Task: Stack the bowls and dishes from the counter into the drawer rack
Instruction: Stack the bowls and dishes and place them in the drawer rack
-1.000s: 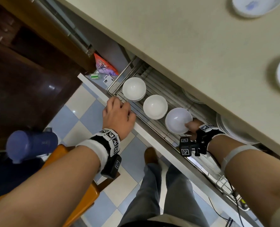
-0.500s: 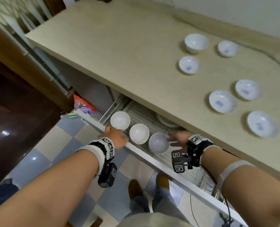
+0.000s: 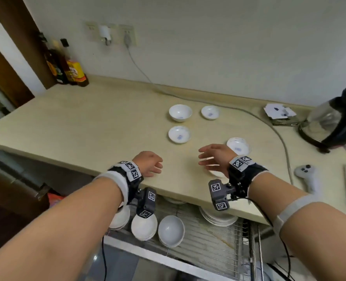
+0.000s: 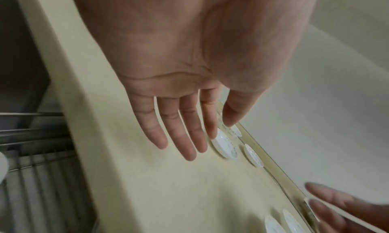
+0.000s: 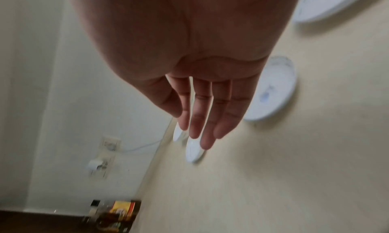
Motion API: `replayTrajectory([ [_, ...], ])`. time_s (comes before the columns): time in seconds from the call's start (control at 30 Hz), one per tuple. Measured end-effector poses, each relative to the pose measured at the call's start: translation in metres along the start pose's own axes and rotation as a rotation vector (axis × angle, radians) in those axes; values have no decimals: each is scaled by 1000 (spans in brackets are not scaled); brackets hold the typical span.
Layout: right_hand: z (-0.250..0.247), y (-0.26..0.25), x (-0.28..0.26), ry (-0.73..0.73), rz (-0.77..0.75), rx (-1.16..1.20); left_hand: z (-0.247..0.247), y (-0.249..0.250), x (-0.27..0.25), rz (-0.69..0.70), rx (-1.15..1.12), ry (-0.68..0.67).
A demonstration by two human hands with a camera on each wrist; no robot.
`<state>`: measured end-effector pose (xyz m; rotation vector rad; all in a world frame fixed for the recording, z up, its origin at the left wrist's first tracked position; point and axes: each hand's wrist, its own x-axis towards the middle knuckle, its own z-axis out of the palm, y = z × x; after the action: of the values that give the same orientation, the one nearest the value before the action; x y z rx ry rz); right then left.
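Head view only: white bowls [image 3: 170, 230] in drawer rack [image 3: 208, 240], lower centre.
Wrist views: left hand [image 4: 189, 80], right hand [image 5: 189, 53], each grip wide, empty.
Labels: bottles [image 3: 72, 72] unreadable.

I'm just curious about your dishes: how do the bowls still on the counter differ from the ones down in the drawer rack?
The counter bowls carry a blue mark inside and stand apart; the rack bowls look plain white and sit close together in a row. The counter bowls lie on the beige counter, the rack bowls on wire. Both kinds are white and sit open side up.
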<state>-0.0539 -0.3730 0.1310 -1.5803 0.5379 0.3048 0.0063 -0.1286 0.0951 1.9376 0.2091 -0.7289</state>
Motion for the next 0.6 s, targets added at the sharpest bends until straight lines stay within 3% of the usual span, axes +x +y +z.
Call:
replayTrajectory([
  [0.27, -50, -20, 89, 53, -26, -7, 9, 77, 113, 81, -25, 284],
  [0.47, -68, -19, 148, 62, -43, -116, 21, 129, 206, 82, 25, 270],
  [0.6, -81, -10, 171, 143, -146, -361, 16, 130, 261, 38, 96, 284],
])
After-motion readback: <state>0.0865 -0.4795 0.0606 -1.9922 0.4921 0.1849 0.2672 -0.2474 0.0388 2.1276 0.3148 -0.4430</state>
